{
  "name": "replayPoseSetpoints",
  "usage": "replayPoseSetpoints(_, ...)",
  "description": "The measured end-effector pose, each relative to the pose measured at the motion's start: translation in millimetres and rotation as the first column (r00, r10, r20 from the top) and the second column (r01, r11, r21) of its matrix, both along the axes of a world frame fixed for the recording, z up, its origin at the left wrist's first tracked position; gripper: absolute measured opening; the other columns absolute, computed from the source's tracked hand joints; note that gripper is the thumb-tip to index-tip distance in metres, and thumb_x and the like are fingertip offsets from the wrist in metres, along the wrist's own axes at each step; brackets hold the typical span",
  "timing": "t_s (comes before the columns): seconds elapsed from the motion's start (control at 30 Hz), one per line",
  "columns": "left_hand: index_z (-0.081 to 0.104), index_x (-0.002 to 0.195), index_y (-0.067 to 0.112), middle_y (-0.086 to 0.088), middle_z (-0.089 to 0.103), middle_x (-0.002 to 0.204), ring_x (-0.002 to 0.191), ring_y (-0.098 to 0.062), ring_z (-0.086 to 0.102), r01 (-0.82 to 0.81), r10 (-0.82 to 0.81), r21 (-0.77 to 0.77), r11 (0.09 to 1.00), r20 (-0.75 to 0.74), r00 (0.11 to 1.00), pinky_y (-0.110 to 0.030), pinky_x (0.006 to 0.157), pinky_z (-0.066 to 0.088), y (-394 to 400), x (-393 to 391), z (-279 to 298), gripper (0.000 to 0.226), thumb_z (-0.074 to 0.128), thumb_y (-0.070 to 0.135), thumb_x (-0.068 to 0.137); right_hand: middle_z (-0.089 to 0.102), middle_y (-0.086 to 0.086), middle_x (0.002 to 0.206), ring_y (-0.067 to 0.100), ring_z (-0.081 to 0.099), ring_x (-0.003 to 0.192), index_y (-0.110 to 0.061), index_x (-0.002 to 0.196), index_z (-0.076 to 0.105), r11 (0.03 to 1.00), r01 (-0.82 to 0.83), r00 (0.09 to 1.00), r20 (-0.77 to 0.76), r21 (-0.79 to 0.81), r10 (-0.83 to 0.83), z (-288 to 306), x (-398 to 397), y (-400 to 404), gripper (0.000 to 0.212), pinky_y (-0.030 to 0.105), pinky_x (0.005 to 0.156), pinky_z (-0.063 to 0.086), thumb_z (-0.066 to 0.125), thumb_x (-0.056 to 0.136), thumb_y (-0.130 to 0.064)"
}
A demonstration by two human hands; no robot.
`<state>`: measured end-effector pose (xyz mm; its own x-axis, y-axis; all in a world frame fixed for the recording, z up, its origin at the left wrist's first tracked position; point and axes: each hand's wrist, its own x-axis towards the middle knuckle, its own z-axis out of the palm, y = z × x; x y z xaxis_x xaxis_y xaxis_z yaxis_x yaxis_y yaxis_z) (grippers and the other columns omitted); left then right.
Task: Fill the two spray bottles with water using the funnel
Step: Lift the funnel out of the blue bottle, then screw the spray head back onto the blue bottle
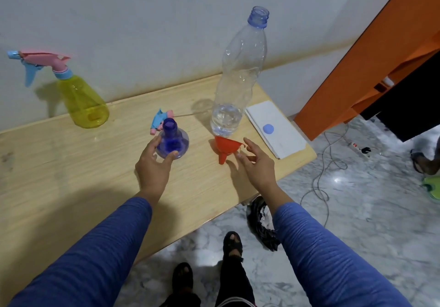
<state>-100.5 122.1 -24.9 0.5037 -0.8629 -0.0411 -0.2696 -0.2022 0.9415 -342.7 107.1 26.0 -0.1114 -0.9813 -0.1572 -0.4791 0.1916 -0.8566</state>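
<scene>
A blue spray bottle [173,141] stands open-necked at mid-table, and my left hand [153,163] curls around its near side, thumb and fingers touching its base. Its pink-and-blue spray head [160,121] lies just behind it. A red funnel [226,148] lies on its side by the foot of a tall clear water bottle [235,87], uncapped and about a quarter full. My right hand [256,163] hovers open, fingers spread, just right of the funnel. A yellow spray bottle [83,101] with its spray head on stands at the back left.
A white pad [283,135] with a blue cap [268,129] on it lies at the wooden table's [71,187] right edge. An orange cabinet [362,63] stands at right. Cables [331,166], a black bag [262,223] and my feet are on the marble floor.
</scene>
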Motion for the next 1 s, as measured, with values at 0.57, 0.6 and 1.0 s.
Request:
replayPoseSetpoints(0.57,0.052,0.132,0.025,0.020,0.049,0.128,0.117,0.002,0.046,-0.043,0.043,-0.006,0.999,0.005,0.999,-0.019,0.097,0.039,-3,-5,1,0.062,0.076,0.017,0.075,0.066,0.008,0.111,0.015,0.062,0.090,-0.017,0.118,0.064,0.707,-0.686,0.714,-0.348,-0.172,0.608,51,120,-124,0.031,0.024,0.086,0.047,0.064,0.088,-0.022)
replayPoseSetpoints(0.6,0.052,0.131,0.026,0.021,0.049,0.127,0.113,0.003,0.046,-0.050,0.048,0.035,0.998,0.034,0.998,-0.012,0.093,0.037,-4,-5,2,0.062,0.076,0.021,0.075,0.065,0.009,0.114,0.017,0.062,0.096,-0.019,0.121,0.063,0.692,-0.710,0.686,-0.350,-0.132,0.638,49,129,-133,0.034,0.025,0.088,0.046,0.065,0.087,-0.024)
replayPoseSetpoints(1.0,0.057,0.123,0.029,0.008,0.067,0.109,0.088,0.013,0.060,-0.167,0.172,0.044,0.985,-0.177,0.969,-0.002,0.072,0.040,-3,-16,7,0.055,0.079,0.018,0.073,0.061,0.004,0.127,0.024,0.057,0.116,-0.023,0.131,0.055,0.549,-0.810,0.436,-0.413,0.208,0.800,-8,175,-183,0.048,0.027,0.097,0.041,0.064,0.084,-0.012)
